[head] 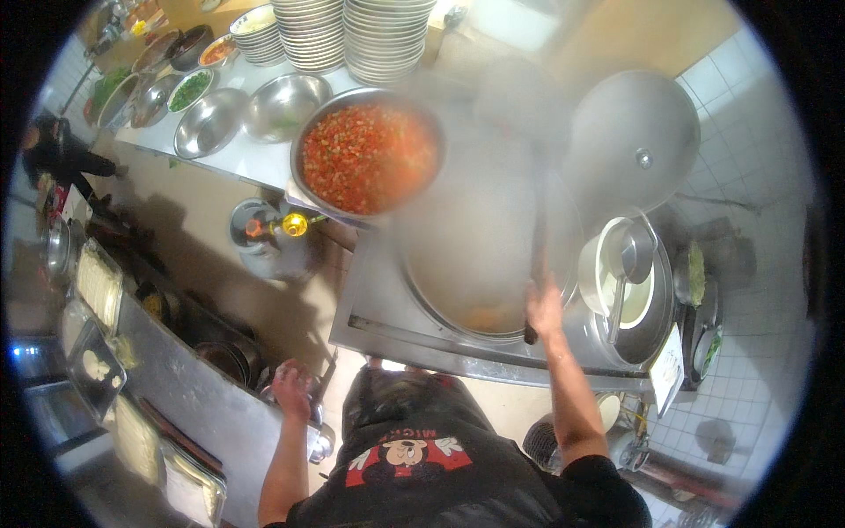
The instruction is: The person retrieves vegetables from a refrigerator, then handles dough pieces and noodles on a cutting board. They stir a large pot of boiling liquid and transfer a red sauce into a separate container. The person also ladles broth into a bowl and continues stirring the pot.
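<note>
My right hand is closed around the lower end of a long-handled cooking tool, its wooden handle reaching away over a large round pot. Steam hides the tool's far end and most of the cloudy liquid in the pot. My left hand hangs beside the edge of a metal counter, fingers loosely bent, with nothing visible in it. Beyond the pot's left side, a big metal bowl holds chopped red and pale food, partly veiled by steam.
A white tub with a metal ladle stands right of the pot, below a large lid. Tall plate stacks and metal bowls line the far table. Left are food trays; a person is farther off.
</note>
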The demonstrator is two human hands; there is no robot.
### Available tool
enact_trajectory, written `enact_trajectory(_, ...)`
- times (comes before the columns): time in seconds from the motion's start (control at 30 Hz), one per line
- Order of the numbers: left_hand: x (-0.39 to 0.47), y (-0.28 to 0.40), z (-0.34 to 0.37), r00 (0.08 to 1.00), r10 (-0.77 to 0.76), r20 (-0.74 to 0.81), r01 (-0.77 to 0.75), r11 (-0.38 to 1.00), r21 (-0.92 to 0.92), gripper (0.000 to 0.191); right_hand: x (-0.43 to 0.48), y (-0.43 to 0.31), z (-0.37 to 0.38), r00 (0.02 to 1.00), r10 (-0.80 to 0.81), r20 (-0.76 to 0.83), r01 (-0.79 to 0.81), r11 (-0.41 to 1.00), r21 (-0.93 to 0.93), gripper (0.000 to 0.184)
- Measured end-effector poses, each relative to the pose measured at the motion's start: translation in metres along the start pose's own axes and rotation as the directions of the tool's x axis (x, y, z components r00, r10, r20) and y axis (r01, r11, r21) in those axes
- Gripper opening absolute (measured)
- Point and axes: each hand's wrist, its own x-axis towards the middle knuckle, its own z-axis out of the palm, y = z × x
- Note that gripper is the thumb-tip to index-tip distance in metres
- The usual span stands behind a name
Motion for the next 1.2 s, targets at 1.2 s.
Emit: enact_trajectory(1.2,-0.075,-0.026,-0.041,0.96,-0.01,-0.278,0.029,0.998,0.063,0.034,0.079,0.211,0.057,0.417,0.32,0.85,-0.434,0.893,-0.123,0.017)
